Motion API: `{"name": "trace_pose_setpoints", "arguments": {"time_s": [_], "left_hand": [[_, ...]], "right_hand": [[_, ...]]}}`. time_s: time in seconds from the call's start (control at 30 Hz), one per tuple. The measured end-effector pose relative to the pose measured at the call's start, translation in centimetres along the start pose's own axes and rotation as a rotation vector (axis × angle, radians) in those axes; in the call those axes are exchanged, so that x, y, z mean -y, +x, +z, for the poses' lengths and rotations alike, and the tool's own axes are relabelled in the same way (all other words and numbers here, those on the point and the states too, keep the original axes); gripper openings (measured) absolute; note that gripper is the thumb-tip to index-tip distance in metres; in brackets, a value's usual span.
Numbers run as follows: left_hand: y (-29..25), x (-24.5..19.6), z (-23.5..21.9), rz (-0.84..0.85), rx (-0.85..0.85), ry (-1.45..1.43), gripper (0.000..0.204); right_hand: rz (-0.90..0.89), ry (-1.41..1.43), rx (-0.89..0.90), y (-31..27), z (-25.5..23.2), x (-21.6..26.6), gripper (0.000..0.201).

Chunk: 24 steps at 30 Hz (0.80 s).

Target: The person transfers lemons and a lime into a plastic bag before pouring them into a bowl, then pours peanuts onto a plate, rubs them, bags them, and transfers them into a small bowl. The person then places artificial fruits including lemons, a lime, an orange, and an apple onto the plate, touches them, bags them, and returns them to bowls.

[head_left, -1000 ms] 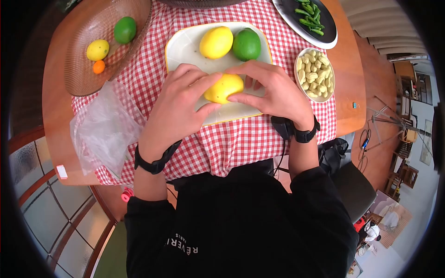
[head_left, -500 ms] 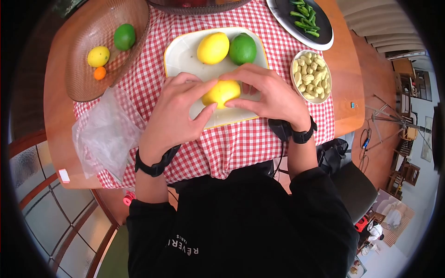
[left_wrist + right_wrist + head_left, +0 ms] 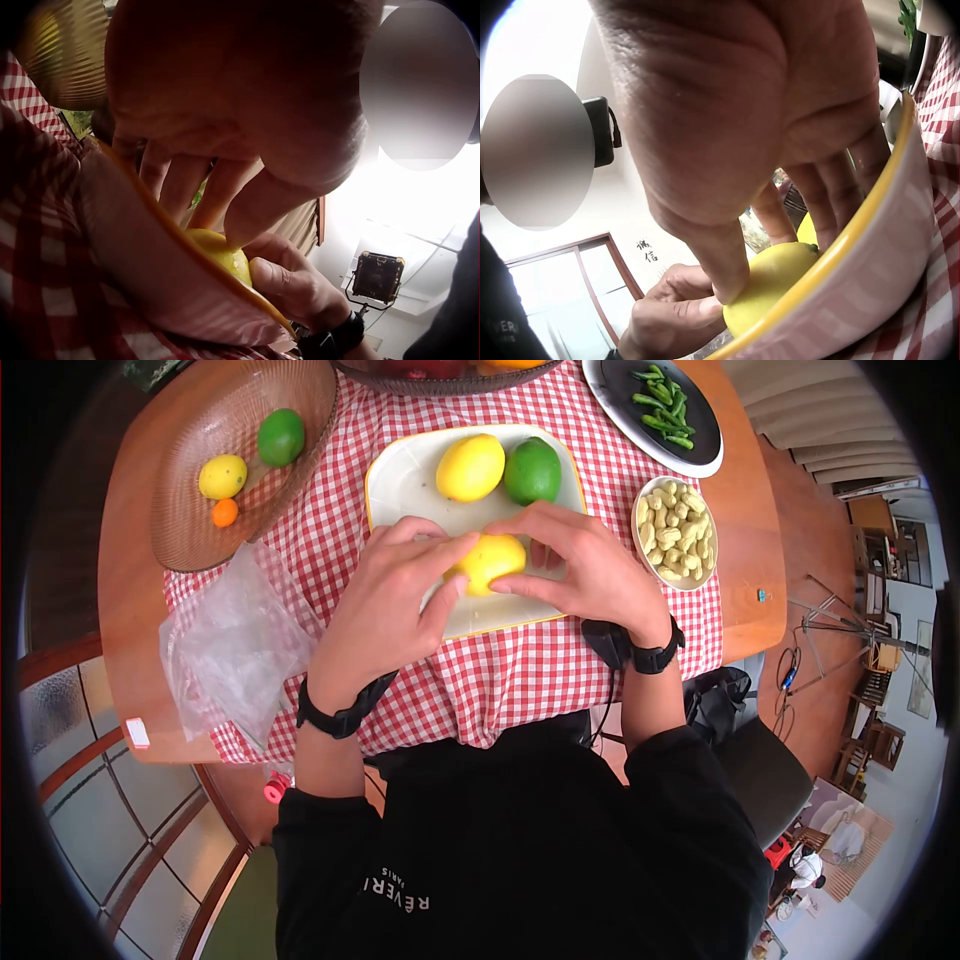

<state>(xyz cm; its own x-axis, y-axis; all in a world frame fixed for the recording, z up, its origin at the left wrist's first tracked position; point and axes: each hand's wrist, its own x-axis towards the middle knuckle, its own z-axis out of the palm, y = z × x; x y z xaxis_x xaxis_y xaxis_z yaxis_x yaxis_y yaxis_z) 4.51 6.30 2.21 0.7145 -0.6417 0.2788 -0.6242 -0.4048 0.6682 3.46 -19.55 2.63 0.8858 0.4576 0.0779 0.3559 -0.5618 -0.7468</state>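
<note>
A round wooden table point(image 3: 130, 610) fills the head view, with a red-and-white checked cloth point(image 3: 520, 670) laid across its middle. On the cloth sits a white tray point(image 3: 405, 480) with a yellow rim, and to its left, partly on bare wood, a brown mesh basket point(image 3: 190, 510). Below the basket a crumpled clear plastic bag point(image 3: 235, 645) lies over the edge of the cloth. At the far right corner is a black plate point(image 3: 700, 425) of green pods, and just beside the tray's right edge a small white bowl point(image 3: 645, 550) of peanuts.

The left hand point(image 3: 385, 610) and the right hand point(image 3: 590, 565) meet over the near half of the tray, both curled round a lemon point(image 3: 488, 562) that rests in the tray. The left hand's thumb and fingers close on its left side; the right hand's thumb presses on its near side, with its fingers arched over the top. The wrist views are close and blurred, so whether the lemon is lifted off the tray or resting on it is hard to say.

Behind the hands, at the tray's far end, a second lemon point(image 3: 470, 467) and a lime point(image 3: 532, 471) lie touching. In the basket are another lime point(image 3: 281, 437), a small yellow fruit point(image 3: 222, 476) and a tiny orange one point(image 3: 225, 512), the last two just beside each other.
</note>
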Motion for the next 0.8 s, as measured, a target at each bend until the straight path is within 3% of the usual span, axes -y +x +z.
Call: {"name": "trace_pose_setpoints", "arguments": {"time_s": [0.17, 0.23, 0.8], "left_hand": [[-0.1, 1.0, 0.6, 0.013, -0.024, 0.019, 0.037], [0.1, 0.7, 0.4, 0.004, -0.044, 0.008, 0.036], [0.0, 0.8, 0.4, -0.005, -0.033, 0.010, 0.036]], "right_hand": [[-0.052, -0.019, -0.019, 0.0, -0.1, -0.1, 0.046], [0.013, 0.002, 0.005, 0.0, -0.2, 0.0, 0.045], [0.040, 0.006, 0.013, -0.1, -0.3, 0.5, 0.045]]}}
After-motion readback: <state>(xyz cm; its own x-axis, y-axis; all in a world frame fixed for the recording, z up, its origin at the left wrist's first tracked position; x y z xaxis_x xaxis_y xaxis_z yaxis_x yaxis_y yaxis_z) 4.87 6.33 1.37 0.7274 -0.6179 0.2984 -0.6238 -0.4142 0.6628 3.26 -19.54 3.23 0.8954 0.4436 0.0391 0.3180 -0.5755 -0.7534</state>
